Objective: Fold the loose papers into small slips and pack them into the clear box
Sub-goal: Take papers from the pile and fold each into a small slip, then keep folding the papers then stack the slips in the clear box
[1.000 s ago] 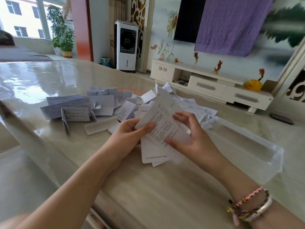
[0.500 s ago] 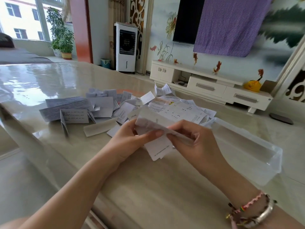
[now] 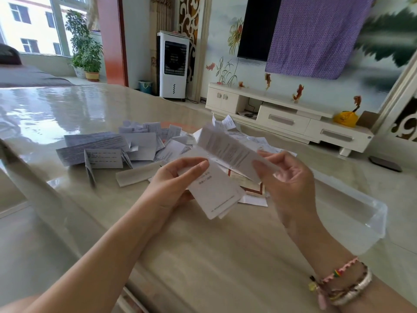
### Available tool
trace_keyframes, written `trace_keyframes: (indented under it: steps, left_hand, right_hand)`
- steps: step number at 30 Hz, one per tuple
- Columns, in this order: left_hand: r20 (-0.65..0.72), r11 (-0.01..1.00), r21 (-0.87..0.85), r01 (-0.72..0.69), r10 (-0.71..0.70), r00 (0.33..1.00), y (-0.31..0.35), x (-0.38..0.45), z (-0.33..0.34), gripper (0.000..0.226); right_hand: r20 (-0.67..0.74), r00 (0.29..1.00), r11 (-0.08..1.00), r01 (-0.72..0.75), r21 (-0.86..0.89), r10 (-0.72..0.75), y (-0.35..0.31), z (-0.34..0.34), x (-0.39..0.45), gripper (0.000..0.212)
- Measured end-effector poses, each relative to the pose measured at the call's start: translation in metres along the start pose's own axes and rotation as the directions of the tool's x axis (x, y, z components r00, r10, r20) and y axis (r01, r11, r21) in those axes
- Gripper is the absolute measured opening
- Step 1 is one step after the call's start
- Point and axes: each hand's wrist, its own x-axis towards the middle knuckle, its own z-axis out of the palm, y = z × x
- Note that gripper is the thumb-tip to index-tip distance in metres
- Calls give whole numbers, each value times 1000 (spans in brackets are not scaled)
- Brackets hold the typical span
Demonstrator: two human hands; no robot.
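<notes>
Both hands hold one white printed sheet (image 3: 216,188) above the table. My left hand (image 3: 173,181) pinches its lower part with thumb on top. My right hand (image 3: 286,177) pinches the upper part (image 3: 228,150), which is bent back along a crease and stands up. Behind the hands lies a spread pile of loose papers (image 3: 140,145), some folded into strips. The clear box (image 3: 361,213) sits open on the table just right of my right hand; its inside looks bare.
The glossy beige table (image 3: 203,256) runs from the far left to the near edge. A folded strip (image 3: 137,175) lies left of my left hand. A white TV cabinet (image 3: 293,118) and an air cooler (image 3: 173,66) stand beyond the table.
The sheet was held flat, then folded down over itself. Now its upper half is lifted and bent back, and both hands have shifted slightly up and apart.
</notes>
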Motion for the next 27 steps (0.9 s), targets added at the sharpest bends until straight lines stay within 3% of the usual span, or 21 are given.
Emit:
trace_keyframes:
  steps: [2, 4, 7, 9, 11, 14, 18, 21, 23, 27]
  left_hand:
    - [9, 999, -9, 40, -40, 999, 0, 0, 3, 48]
    - [14, 996, -49, 77, -76, 997, 2, 0, 7, 55]
    - [37, 987, -122, 102, -98, 995, 4, -2, 12, 61]
    - [14, 985, -151, 77, -75, 997, 2, -2, 12, 49]
    - [-50, 983, -178, 38, -48, 998, -1, 0, 9, 48]
    - [-95, 984, -177, -26, 9, 995, -4, 5, 3, 77]
    - [-118, 989, -130, -64, 48, 992, -4, 8, 3, 81]
    - [-129, 989, -129, -69, 52, 990, -3, 7, 8, 66]
    - [-139, 986, -141, -86, 66, 988, -3, 9, 14, 56]
    - [-188, 978, -163, -127, 95, 977, 0, 17, 28, 48]
  right_hand:
    - [-41, 973, 967, 219, -131, -226, -1, 1, -3, 18]
    - [120, 913, 829, 404, -387, -389, 2, 3, -8, 12]
    - [407, 850, 614, 523, -590, -334, 13, 13, -13, 17]
    - [521, 819, 593, 548, -590, -239, 17, 19, -15, 20]
    - [556, 822, 735, 452, -505, -124, 12, 19, -16, 30]
    - [458, 888, 879, 245, -409, -35, 5, 14, -16, 41]
    - [241, 967, 904, 33, -427, 79, 4, 10, -11, 43]
    - [326, 906, 896, -112, -429, 270, 5, 13, -11, 50]
    - [392, 866, 909, -151, -388, 311, 7, 16, -14, 52]
    - [397, 867, 919, -152, -363, 300, 5, 20, -13, 27]
